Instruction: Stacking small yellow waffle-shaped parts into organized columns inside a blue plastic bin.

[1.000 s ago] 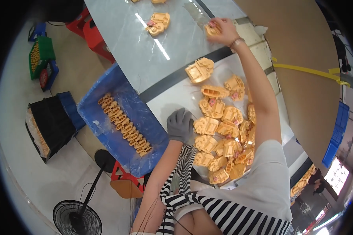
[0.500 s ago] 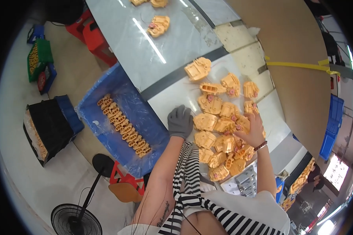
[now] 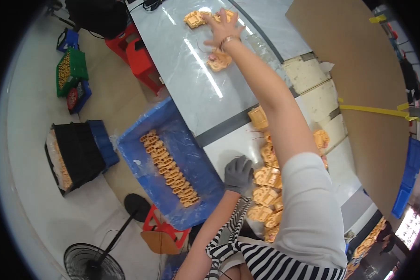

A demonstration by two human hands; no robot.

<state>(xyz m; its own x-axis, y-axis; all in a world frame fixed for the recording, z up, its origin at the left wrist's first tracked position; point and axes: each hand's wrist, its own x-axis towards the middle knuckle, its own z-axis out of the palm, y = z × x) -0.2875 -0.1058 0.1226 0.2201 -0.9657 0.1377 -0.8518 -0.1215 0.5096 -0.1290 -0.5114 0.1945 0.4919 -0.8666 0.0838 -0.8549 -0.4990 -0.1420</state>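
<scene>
My right hand (image 3: 224, 31) is bare and stretched far forward over the grey-white table (image 3: 172, 60). Its fingers are spread and open, above or touching a pale orange plastic part (image 3: 225, 17). Beside it lies a second orange part (image 3: 196, 19); nearer sits another orange part with a pinkish piece (image 3: 218, 60). My left hand (image 3: 238, 175), in a grey glove, rests loosely by the table's left edge with its fingers down on the surface, and I see nothing in it. To its right lies a cluster of orange parts (image 3: 266, 196), partly hidden by my right arm.
A blue bin (image 3: 172, 210) lined with plastic holds a row of orange parts. Red stools (image 3: 142, 65), a black crate (image 3: 77, 156), a green crate (image 3: 81, 65) and a fan (image 3: 93, 261) stand on the floor. A brown board (image 3: 345, 56) rises along the right.
My right hand has left the cluster and reached forward to the parts at the far end. The left hand stays by the table edge. The whole view has shifted.
</scene>
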